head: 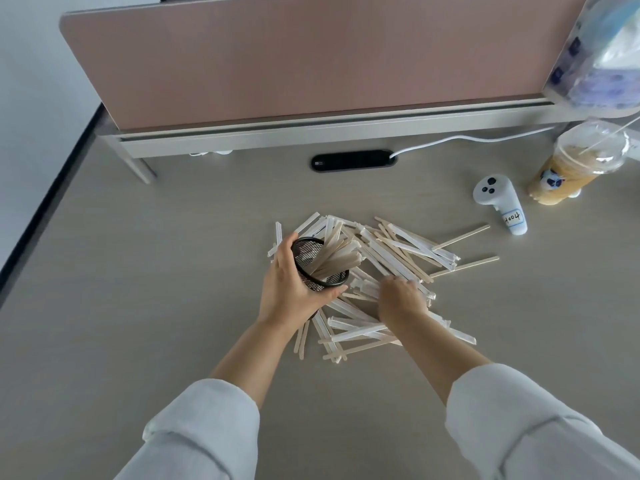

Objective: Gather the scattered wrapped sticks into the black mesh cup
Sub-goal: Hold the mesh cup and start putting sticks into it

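Note:
My left hand [289, 287] grips the black mesh cup [308, 259] and holds it tilted toward the right, just above the desk. Several wrapped sticks [337, 256] stand inside it and lean out over its rim. A loose pile of wrapped sticks [398, 252] and bare wooden sticks is spread on the desk to the right of and below the cup. My right hand [401, 299] rests palm down on the middle of the pile, fingers curled onto some sticks; whether it grips any is hidden.
A white controller [498, 199] and a lidded iced drink [575, 168] stand at the right. A pink divider panel [311, 60] and its rail close off the back. A black cable port [353, 160] lies behind the pile. The desk's left edge [48, 199] runs diagonally.

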